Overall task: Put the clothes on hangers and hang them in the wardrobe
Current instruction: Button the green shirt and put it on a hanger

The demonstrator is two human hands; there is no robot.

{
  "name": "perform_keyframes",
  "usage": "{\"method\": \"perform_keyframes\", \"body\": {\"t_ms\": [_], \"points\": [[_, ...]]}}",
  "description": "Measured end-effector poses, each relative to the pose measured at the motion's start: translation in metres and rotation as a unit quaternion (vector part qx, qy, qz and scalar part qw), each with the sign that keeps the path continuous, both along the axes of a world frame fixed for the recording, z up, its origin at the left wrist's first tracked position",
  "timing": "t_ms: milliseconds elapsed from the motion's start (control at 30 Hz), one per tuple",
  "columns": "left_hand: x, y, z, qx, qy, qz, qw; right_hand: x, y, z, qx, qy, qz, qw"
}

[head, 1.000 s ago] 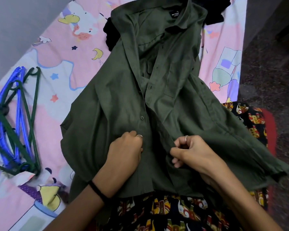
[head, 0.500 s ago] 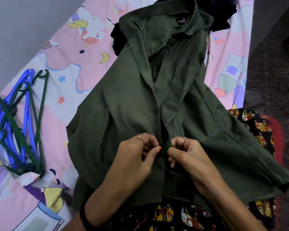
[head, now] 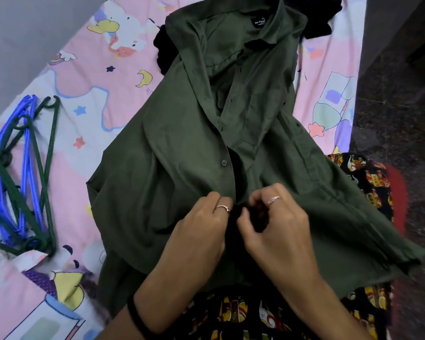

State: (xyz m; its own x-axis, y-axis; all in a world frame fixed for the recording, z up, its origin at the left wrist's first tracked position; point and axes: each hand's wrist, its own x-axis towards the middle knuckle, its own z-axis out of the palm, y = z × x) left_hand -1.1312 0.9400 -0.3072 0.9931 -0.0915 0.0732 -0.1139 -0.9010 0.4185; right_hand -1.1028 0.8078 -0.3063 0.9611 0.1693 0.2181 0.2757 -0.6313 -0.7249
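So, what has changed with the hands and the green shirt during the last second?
The left hand and right hand moved together at the front opening of the green shirt and now both pinch its edges, close to each other. The shirt stays spread on the bedsheet, and the hangers lie untouched.

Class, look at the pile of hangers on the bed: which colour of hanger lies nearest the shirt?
A green hanger: its long arm lies on the shirt's side of the pile, while the blue hangers lie farther left.
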Motion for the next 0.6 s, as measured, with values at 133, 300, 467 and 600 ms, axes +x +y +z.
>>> {"method": "perform_keyframes", "body": {"t_ms": [133,300,467,600], "points": [[-0.0024,0.0052,0.0004,-0.087,0.007,0.057,0.995,0.0003,0.0073,-0.0054,0.042,0.088,0.021,0.995],[-0.0032,0.0044,0.0025,-0.175,0.028,0.112,0.978,-0.0037,0.0076,-0.0047,0.062,0.143,0.02,0.988],[-0.0046,0.0026,-0.0029,-0.187,-0.009,0.118,0.975,-0.0036,0.0061,-0.0034,0.131,0.193,-0.015,0.972],[-0.0085,0.0015,-0.0039,-0.136,-0.036,0.118,0.983,-0.0043,0.0054,-0.005,0.089,0.136,-0.038,0.986]]}}
